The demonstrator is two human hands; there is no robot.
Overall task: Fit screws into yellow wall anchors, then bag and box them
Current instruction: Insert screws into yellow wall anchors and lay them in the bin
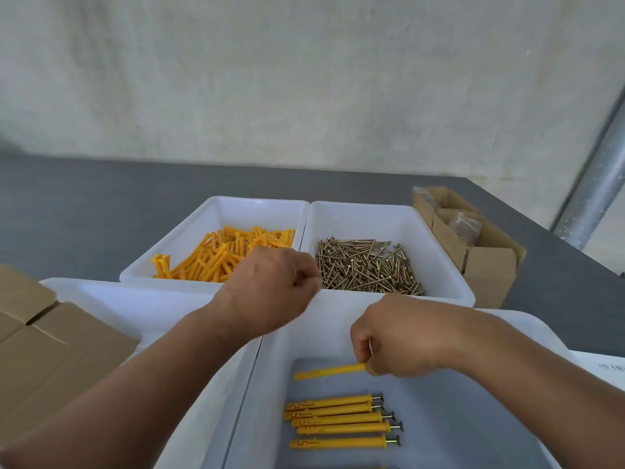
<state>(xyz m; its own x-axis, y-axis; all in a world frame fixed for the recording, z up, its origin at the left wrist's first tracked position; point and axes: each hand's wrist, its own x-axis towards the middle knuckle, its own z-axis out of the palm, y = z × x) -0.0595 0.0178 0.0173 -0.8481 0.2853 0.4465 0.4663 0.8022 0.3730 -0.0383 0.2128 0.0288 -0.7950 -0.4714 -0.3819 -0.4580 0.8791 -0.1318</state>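
Setting the long yellow plastic wall anchor [329, 371] down beside its fellows looks like the step in hand. The right hand [402, 336] pinches its head end, fingers [362, 348] curled tight round it, with the tip pointing left, low over the floor of the near white plastic tub [324, 333]. Whether a screw sits in it I cannot tell, since the head is hidden. Lay it parallel to the row of five fitted yellow anchors [338, 418], heads to the right, so they gather easily for bagging. The left hand [270, 292] hovers over the meeting rims of the white tub of loose yellow anchors [216, 204] and the white tub of brass-coloured screws [372, 211] on the grey desk [101, 204]. Its fingers are curled, and I cannot tell if they hold anything. It should pick one piece at a time.
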